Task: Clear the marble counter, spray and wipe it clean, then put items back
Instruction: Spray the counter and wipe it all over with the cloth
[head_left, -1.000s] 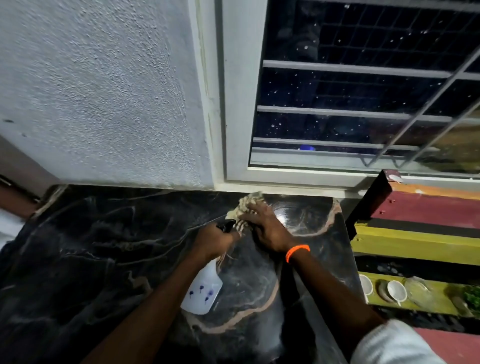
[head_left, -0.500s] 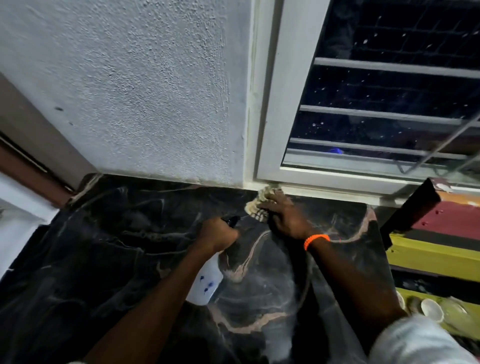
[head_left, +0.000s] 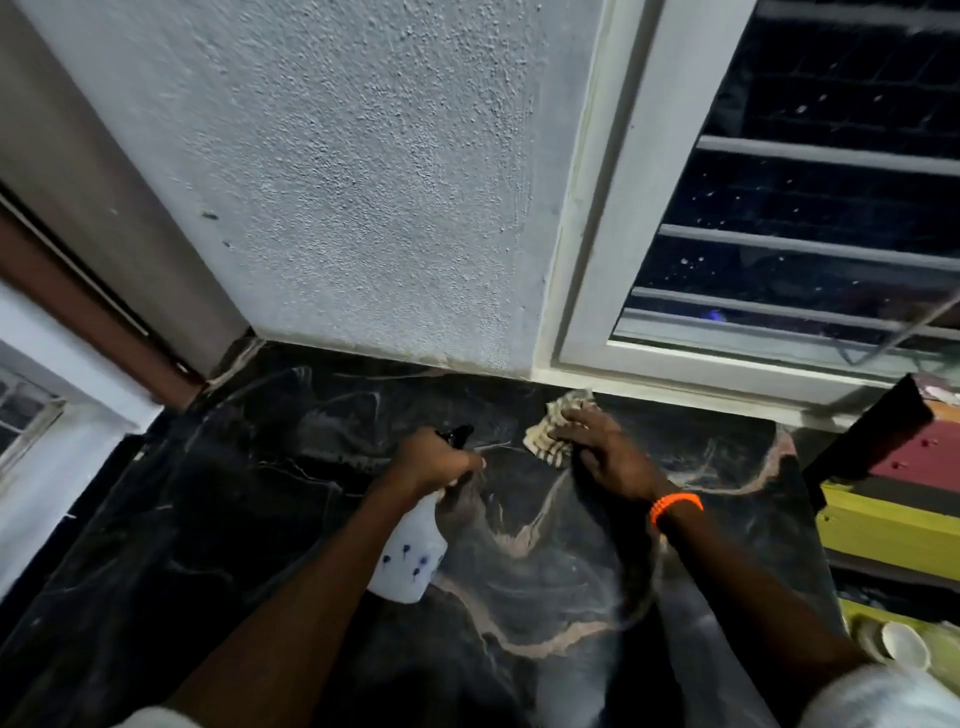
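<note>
Left hand (head_left: 434, 460) fingers curled around white plastic spray bottle (head_left: 408, 553), above black veined marble counter (head_left: 208, 519). Right hand (head_left: 605, 452) fingers spread, pressing beige crumpled cloth (head_left: 545, 434) onto counter beside white window frame (head_left: 618, 260).

brightness: pretty dim overall, night outside the window (head_left: 810, 208), glass basically black with a few bright specks
light source: seems to come from above/behind the camera, the textured wall (head_left: 374, 182) is the best-lit bit
shadows: arms throw soft dark patches on the marble counter (head_left: 249, 493)
glare: faint sheen on the counter near the bottom right
blur: edges smeared, cups (head_left: 904, 644) lower right are mushy
distortion: wide-angle, window frame leans hard
</note>
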